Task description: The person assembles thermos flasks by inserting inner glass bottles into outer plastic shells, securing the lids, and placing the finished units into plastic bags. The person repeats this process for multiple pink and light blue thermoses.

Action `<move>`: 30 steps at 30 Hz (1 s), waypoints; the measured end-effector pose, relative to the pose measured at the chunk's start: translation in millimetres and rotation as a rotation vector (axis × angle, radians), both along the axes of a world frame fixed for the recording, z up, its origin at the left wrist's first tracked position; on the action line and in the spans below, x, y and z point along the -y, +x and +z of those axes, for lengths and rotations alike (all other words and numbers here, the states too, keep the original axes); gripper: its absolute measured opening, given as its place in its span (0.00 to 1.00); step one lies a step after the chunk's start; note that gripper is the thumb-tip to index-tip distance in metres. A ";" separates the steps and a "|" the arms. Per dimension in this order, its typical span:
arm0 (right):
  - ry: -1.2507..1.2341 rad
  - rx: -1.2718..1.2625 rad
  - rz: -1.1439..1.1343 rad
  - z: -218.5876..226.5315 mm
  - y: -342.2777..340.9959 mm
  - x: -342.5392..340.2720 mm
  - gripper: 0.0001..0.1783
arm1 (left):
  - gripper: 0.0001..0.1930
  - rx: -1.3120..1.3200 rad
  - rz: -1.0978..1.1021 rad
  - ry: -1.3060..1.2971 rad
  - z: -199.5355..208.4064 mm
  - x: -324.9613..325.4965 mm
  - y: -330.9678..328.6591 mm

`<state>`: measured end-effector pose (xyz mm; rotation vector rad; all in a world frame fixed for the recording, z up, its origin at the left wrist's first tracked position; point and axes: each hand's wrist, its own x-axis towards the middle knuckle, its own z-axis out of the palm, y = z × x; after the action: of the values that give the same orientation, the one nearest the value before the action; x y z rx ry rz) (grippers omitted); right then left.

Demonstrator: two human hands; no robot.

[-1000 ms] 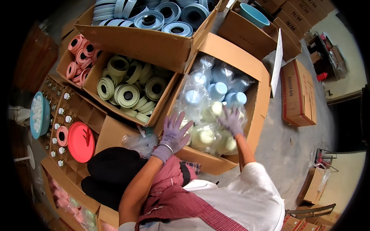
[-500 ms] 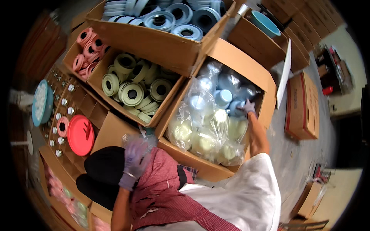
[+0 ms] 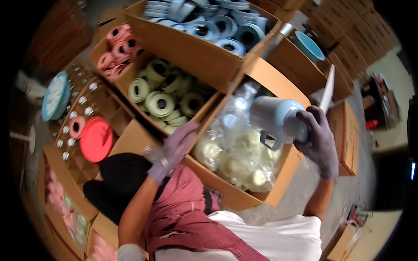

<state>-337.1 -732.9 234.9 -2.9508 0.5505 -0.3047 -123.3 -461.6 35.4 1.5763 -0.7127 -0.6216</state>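
Note:
My gloved right hand (image 3: pixel 320 141) grips a light blue jug (image 3: pixel 272 114) by its narrower end, with its handle hanging down. The jug is tilted on its side above an open carton (image 3: pixel 226 191). In that carton are more blue jugs and pale green jugs (image 3: pixel 257 177) in clear plastic bags. My gloved left hand (image 3: pixel 176 148) is stretched out flat with nothing in it, close to the carton's left corner. By its wrist shows a small clear, shiny thing (image 3: pixel 151 153), too blurred to name.
Cartons hold blue ring-shaped parts (image 3: pixel 202 29), pale green ones (image 3: pixel 161 104) and pink ones (image 3: pixel 119 50). On a divided carton at left lie a red lid (image 3: pixel 96 139) and several small silver-topped pieces. A blue basin (image 3: pixel 56 96) with white pieces stands beyond. Another carton (image 3: pixel 348 139) is at right.
My right hand has lifted the blue jug out of the carton, up and to the right. My left hand has moved from my lap up and right toward the carton edge. The view has shifted slightly.

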 end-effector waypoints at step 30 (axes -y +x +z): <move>0.093 -0.359 0.999 -310.8 483.3 -465.3 0.39 | 0.15 -0.002 0.991 -0.265 -5.9 -384.3 4.1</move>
<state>146.2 -267.6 -75.9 -2.7628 -0.8592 0.3453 -119.2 -77.3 29.4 1.4527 0.0462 0.2013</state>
